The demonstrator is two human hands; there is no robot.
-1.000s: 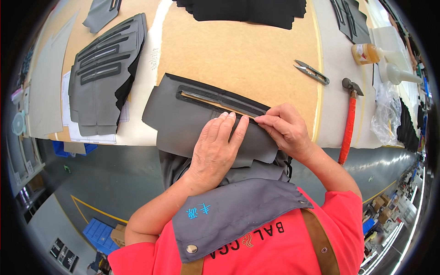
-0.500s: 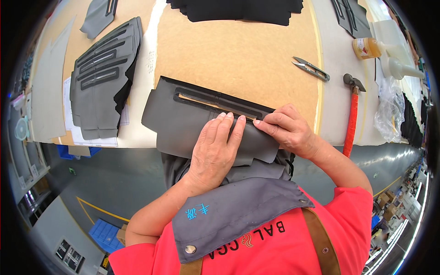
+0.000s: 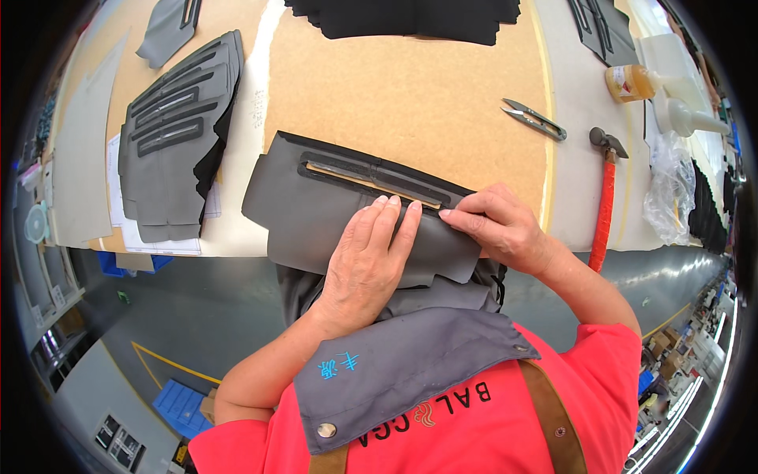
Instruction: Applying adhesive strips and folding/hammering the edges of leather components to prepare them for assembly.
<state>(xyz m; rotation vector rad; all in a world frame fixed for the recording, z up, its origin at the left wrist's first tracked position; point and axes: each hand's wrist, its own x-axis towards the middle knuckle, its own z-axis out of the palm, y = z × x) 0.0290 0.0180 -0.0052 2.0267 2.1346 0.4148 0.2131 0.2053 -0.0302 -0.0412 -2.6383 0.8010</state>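
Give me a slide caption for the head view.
Left hand laid on a gray panel, right hand at the end of its slot, with snips and a red-handled hammer at right.

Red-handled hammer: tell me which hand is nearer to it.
Right. The right hand, by the right end of the slot in the gray panel, is left of the red-handled hammer; the left hand rests on the panel, farther left.

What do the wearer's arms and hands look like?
Left hand and right hand: bare, no gloves or watch visible. Forearms uncovered, below short coral-red sleeves. On the torso, a grey apron bib with blue embroidery and brown straps.
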